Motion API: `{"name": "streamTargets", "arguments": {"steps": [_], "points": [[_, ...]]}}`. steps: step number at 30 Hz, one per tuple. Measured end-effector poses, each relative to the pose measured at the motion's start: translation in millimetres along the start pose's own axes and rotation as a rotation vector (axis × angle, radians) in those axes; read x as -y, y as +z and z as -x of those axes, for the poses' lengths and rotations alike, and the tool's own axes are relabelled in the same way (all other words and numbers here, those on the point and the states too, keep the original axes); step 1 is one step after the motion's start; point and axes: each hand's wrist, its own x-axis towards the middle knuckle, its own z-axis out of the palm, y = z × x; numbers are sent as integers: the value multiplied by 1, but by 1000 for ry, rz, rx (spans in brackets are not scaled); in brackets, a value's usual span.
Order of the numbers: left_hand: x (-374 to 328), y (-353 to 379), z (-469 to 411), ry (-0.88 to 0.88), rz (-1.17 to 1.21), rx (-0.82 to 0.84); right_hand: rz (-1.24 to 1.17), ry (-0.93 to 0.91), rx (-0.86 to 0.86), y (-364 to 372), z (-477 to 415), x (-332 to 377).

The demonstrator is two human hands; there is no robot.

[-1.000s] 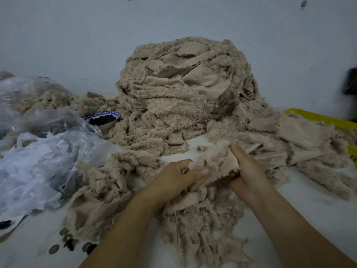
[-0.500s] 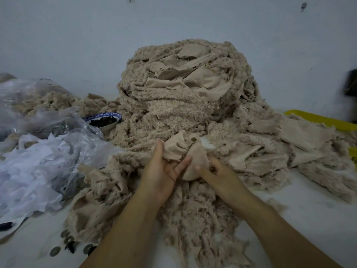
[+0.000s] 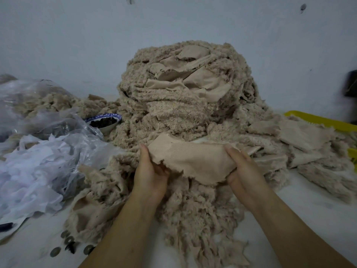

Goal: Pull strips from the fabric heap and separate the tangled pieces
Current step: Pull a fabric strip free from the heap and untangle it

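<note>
Both forearms come up from the lower edge and meet in front of the fabric heap (image 3: 183,97). The left hand (image 3: 150,175) stands on its side, with the thumb up on the top edge of one smooth beige piece (image 3: 193,159) and the fingers curled under it. The right hand (image 3: 245,171) does the same at the other end. Each grip is narrow and closed on this piece, so it is spread out between the two hands, and I see its frayed lower edge.

The piece is at the foot of the heap, above fluffy strips (image 3: 197,215) that lie on the white desk (image 3: 318,219).

I count two hands, one held piece and one big heap. One blue-and-white bowl (image 3: 104,122) with small dark things in it stands left of the heap. One yellow tray (image 3: 318,120) on the right is partly under fabric. Clear plastic (image 3: 48,132) with white scraps lies on the left; I cannot tell if it is one bag or two. At least four coin-like discs (image 3: 56,251) lie near the left forearm.
</note>
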Motion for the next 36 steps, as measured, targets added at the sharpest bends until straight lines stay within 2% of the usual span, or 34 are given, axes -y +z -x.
{"name": "streamTargets", "arguments": {"steps": [9,14,16,19,22,24,25,27,29,31,33,35,36], "points": [[-3,-3,1,-36,115,-54,-11,52,14,3,5,5],[-2,-3,1,-40,110,23,-26,45,22,5,5,4],[-2,-1,4,-16,32,106,-15,34,37,6,6,3],[4,4,12,21,-236,220,62,4,69,8,6,-4],[13,9,24,34,-593,357,237,-9,279,10,11,-10],[16,9,28,-8,-790,448,497,-5,424,11,17,-12],[16,10,30,-18,-839,431,663,-32,434,12,18,-13],[15,11,28,40,-892,319,930,-130,328,11,15,-14],[14,9,23,127,-907,171,1054,-197,230,7,9,-17],[14,4,17,250,-868,68,933,-199,176,6,6,-15],[9,1,13,413,-908,-5,394,-153,95,3,0,-6],[6,-5,7,548,-1059,-99,-180,-174,25,-4,-7,9],[5,-8,5,592,-1156,-135,-291,-176,-54,-9,-9,13]]}}
